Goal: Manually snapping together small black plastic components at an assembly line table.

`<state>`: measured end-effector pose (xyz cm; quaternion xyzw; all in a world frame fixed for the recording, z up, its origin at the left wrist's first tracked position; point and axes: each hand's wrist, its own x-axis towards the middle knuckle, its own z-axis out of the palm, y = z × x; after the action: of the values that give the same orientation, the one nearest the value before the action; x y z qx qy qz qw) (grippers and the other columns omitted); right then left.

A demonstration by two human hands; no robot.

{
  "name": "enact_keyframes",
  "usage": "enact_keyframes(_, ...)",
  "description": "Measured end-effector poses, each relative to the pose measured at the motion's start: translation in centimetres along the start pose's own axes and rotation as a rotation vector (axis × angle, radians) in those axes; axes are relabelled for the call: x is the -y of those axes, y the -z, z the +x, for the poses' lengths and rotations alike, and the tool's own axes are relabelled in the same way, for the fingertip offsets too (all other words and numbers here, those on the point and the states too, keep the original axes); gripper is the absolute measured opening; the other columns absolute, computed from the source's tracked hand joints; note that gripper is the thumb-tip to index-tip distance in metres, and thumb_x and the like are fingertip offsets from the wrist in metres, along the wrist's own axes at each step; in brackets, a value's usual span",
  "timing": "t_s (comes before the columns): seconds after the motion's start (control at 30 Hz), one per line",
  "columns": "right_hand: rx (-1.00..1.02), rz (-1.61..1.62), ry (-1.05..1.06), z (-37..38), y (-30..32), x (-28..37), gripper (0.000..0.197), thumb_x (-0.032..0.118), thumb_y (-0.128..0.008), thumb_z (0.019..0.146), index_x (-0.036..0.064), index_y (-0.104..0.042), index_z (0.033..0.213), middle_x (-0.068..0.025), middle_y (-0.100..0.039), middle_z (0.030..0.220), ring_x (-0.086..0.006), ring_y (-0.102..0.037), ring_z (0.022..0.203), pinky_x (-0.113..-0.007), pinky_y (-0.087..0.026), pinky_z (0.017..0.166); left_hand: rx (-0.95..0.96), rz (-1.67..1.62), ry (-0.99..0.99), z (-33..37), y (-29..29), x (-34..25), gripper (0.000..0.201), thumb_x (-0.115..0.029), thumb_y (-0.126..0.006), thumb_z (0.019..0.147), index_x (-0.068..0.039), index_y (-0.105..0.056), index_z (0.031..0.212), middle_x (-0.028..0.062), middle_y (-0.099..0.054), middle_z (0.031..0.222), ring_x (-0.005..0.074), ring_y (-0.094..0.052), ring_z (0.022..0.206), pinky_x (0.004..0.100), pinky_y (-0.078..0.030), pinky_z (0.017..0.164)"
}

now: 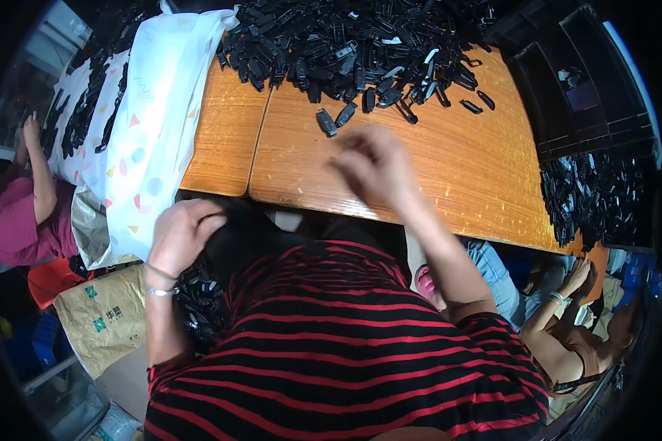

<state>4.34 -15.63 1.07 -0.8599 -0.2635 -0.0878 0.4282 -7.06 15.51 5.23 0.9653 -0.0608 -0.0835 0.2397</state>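
Observation:
My left hand [178,237] is off the table's front edge at the left, above a heap of small black plastic parts [198,298] beside my lap. Its fingers are curled together with the thumb, and whatever may be in them is hidden. Over the wooden table [456,165] hovers my right hand [375,167], smeared by motion, its fingers bent inward. Two loose black plastic clips [336,119] lie just beyond it. A large pile of similar black clips [360,51] covers the far part of the table.
A white patterned plastic sheet [154,125] hangs at the left. Dark bins [574,81] stand at the right, near another black heap [588,195]. One co-worker [33,213] sits at the left, another [574,331] at the right. A brown sack [103,316] lies lower left.

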Motion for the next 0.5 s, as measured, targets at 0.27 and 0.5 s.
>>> enact_keyframes(0.27, -0.111, -0.658, -0.173, 2.3, 5.2, -6.0, 0.03, 0.017, -0.073, 0.082, 0.0029, -0.063, 0.107, -0.0171, -0.065, 0.095, -0.0358, -0.066, 0.08, -0.042, -0.054, 0.068, -0.451, -0.041, -0.424, 7.7, -2.7, -5.1, 0.019, -0.005, -0.067, 0.081, -0.002, -0.066, 0.099, 0.0124, -0.063, 0.089, 0.0307, -0.062, 0.085, 0.0362, -0.05, 0.074)
enact_keyframes(0.5, 0.001, -0.597, -0.135, 0.9, 5.3, -4.5, 0.021, 0.009, -0.063, 0.087, -0.0017, -0.062, 0.105, -0.0237, -0.066, 0.093, -0.0391, -0.066, 0.079, -0.044, -0.053, 0.067, -0.348, 0.105, -0.573, 15.8, -5.8, -6.5, 0.028, -0.009, -0.07, 0.078, -0.006, -0.064, 0.104, 0.0093, -0.057, 0.097, 0.0275, -0.058, 0.094, 0.0361, -0.05, 0.077)
